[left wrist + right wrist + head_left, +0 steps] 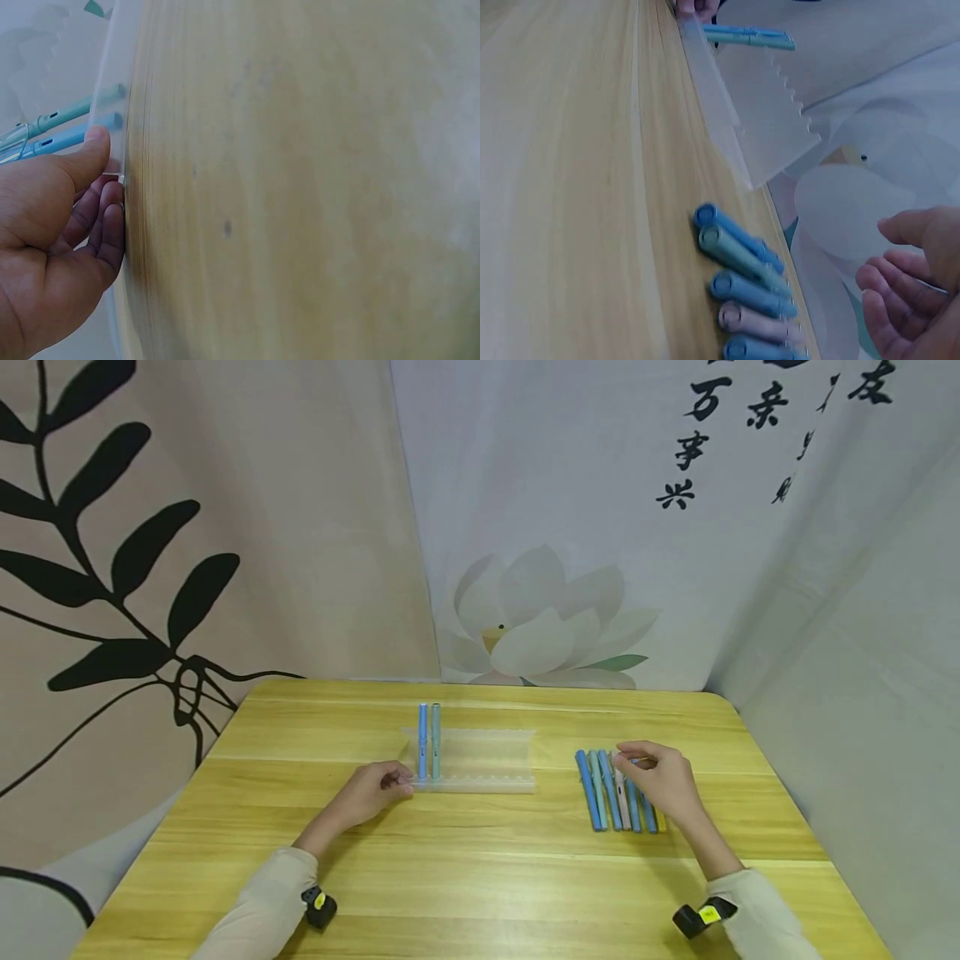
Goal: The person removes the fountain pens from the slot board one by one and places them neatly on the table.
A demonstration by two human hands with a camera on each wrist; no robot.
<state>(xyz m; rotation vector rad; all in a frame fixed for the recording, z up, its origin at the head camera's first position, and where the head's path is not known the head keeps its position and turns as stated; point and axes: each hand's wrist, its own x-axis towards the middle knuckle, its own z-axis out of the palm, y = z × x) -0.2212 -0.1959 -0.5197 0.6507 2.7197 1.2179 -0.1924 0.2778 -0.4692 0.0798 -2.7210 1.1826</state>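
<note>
A clear plastic pen rack [483, 758] with a notched edge stands near the middle of the table. Two pens, one blue [423, 739] and one teal [436, 742], lie in its left end. My left hand [378, 789] pinches the rack's front left corner, thumb on top in the left wrist view. Right of the rack lies a row of pens: blue [592, 793], teal [597, 787], pale pink [622, 795], more blue and a yellow one [661, 821]. Over this row hovers my right hand [663, 777], fingers loosely bent with nothing between them, partly hiding the right-hand pens.
The wooden table [480, 877] reaches back to a cloth backdrop [555, 527] with a lotus and black characters. A camera is strapped on each wrist, over pale sleeves.
</note>
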